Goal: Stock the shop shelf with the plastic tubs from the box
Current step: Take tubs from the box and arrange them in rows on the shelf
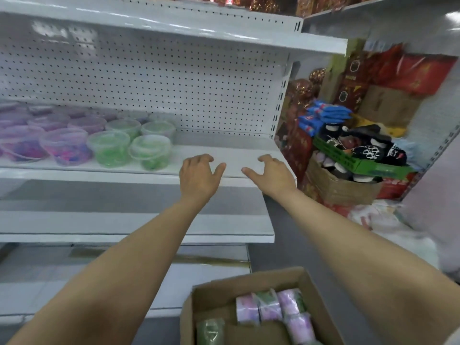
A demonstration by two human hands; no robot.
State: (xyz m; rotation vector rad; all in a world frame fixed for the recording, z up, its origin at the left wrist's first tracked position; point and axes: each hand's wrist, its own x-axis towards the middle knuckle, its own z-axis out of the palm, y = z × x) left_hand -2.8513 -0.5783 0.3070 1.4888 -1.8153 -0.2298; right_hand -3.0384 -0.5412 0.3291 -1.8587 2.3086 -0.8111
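On the white shop shelf (231,150) stand several clear plastic tubs: purple-pink ones (63,144) at the left and green ones (150,149) beside them. My left hand (198,175) and my right hand (272,175) hover over the shelf's bare right end, fingers spread, holding nothing. Both are to the right of the green tubs and apart from them. A cardboard box (249,287) sits low in front of me with wrapped stacks of tubs (271,307) inside, purple and green.
A pegboard back panel (174,83) rises behind the shelf. More white shelves (124,227) run below. To the right, a brown carton (333,188) under a green tray (368,166) holds dark goods, with red gift boxes (423,73) behind.
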